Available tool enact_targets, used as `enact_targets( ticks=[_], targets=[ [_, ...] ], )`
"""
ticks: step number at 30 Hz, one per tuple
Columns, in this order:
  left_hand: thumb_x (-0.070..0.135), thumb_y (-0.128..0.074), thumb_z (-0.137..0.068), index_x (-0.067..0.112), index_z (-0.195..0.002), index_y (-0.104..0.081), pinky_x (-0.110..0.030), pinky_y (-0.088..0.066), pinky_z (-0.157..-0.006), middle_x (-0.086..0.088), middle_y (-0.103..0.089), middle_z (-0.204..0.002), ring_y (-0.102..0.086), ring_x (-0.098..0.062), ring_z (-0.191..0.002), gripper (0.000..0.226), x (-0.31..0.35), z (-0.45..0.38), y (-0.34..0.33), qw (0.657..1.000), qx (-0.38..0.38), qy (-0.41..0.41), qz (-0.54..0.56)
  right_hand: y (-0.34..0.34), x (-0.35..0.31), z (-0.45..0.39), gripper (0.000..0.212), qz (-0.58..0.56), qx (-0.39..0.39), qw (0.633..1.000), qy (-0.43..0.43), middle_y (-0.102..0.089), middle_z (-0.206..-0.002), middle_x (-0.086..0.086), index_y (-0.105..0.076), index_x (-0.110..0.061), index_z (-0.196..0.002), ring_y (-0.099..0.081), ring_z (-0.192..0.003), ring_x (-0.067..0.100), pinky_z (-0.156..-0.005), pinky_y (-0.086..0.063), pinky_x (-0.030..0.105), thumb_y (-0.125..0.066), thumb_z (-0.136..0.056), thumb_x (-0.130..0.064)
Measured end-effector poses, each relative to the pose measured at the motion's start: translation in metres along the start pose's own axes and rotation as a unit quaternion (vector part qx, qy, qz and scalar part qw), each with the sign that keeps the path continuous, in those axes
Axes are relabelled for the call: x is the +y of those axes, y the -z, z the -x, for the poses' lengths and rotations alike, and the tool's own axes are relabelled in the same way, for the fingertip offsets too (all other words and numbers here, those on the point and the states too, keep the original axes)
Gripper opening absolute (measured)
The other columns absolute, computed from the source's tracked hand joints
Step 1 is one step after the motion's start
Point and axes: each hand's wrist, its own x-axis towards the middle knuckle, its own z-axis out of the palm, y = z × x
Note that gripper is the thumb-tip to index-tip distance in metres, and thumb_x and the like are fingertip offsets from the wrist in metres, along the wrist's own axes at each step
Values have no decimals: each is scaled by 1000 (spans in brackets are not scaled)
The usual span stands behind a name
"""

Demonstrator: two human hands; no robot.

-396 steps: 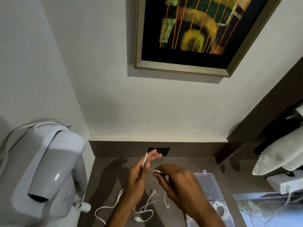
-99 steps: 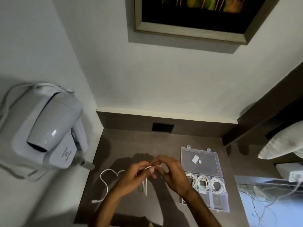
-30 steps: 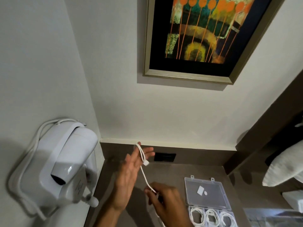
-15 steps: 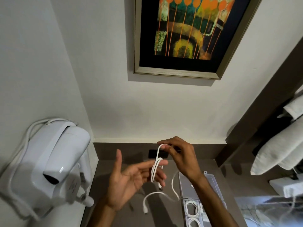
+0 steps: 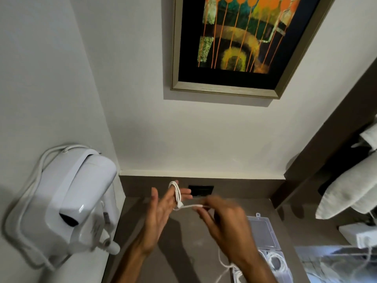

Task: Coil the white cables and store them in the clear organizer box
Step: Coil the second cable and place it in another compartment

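Observation:
A white cable (image 5: 177,194) is looped several times around the raised fingers of my left hand (image 5: 163,213), which is held flat above the brown counter. My right hand (image 5: 226,223), blurred, pinches the free strand of the same cable just right of the left hand; the rest of the cable trails down under my right wrist. The clear organizer box (image 5: 263,229) lies open at the lower right, lid back, with coiled white cables (image 5: 275,261) in its compartments, partly hidden by my right arm.
A white wall-mounted hair dryer (image 5: 81,201) with its cord sits at the left edge of the counter (image 5: 138,237). A black outlet (image 5: 201,189) is in the back panel. A framed picture hangs above. White pillows (image 5: 350,190) and a white box lie at right.
My left hand has turned upright with more loops on its fingers. My right hand has dropped from above the loop to the right side, pulling the strand sideways. The view shifted slightly.

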Motion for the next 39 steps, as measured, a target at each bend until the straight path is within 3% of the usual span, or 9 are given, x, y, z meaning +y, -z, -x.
enact_targets(
  ticks=[6, 12, 17, 21, 25, 27, 29, 32, 39],
  targets=[
    [94, -14, -77, 11, -148, -53, -52, -30, -119, -27, -66, -132, -61, -38, -125, 116, 15, 6, -24, 999, -44, 13, -14, 21, 31, -53, 9, -96, 30, 995, -16, -76, -85, -14, -75, -31, -89, -65, -69, 0, -62, -44, 8, -82, -89, -25],
    [90, -19, -83, -7, -153, -36, -41, -37, -122, -35, -49, -143, -47, -40, -134, 121, 24, 9, -20, 990, -96, -17, 101, -34, 38, -31, 25, -416, -86, 888, -176, -77, -74, -6, -84, -17, -91, -67, -67, 6, -62, -52, 15, -67, -99, 0],
    [90, -13, -82, 12, -154, -44, -48, -23, -125, -21, -57, -147, -51, -33, -141, 110, 15, 5, -2, 996, 18, -52, 68, -63, 12, 16, 16, -282, -120, 941, -141, -72, -67, -9, -81, -28, -105, -62, -56, -1, -61, -47, 14, -68, -101, -37],
    [106, -46, -36, 10, -147, -40, -27, -39, -112, -15, -57, -143, -55, -31, -130, 147, 27, 1, -15, 1000, 9, -3, 7, -42, -6, 24, 21, -66, -124, 988, -62, -76, -90, -15, -63, -45, -120, -70, -80, 4, -77, -58, 22, -56, -101, -48],
    [83, -9, -87, 18, -129, -55, -14, -44, -102, -18, -57, -141, -46, -31, -142, 90, 24, 9, -27, 998, 29, -38, -51, -3, -7, 6, 30, 52, -40, 998, -2, -76, -90, -19, -64, -40, -108, -68, -75, 0, -67, -58, 22, -45, -100, -62],
    [106, -18, -52, 2, -148, -36, 2, -48, -75, -17, -50, -145, -50, -23, -135, 143, 34, 10, -34, 998, -56, 21, -18, 16, 0, -7, 32, 61, -7, 998, 13, -77, -90, -21, -66, -40, -105, -68, -71, 0, -62, -56, 21, -48, -98, -65],
    [109, -40, -15, 4, -148, -35, -4, -53, -81, -19, -55, -139, -62, -19, -111, 169, 42, 6, -40, 997, -63, 37, -31, 28, 11, -22, 24, 64, 11, 998, 23, -77, -89, -22, -67, -40, -102, -64, -67, -8, -61, -50, 14, -59, -94, -61],
    [107, -36, -46, -1, -139, -57, -49, -45, -113, -37, -66, -121, -67, -33, -101, 144, 35, 8, -36, 994, -108, 11, -16, 26, 29, -43, 13, -18, 25, 999, -15, -74, -79, -18, -70, -34, -88, -60, -65, -8, -57, -39, 7, -79, -88, -43],
    [90, -26, -81, 0, -148, -48, -45, -39, -111, -33, -57, -134, -54, -38, -123, 115, 14, 3, -18, 989, -66, -16, 131, -44, 31, -4, 27, -262, -86, 947, -166, -67, -61, 1, -75, -26, -78, -56, -56, 2, -60, -48, 29, -64, -101, -31]
  ],
)
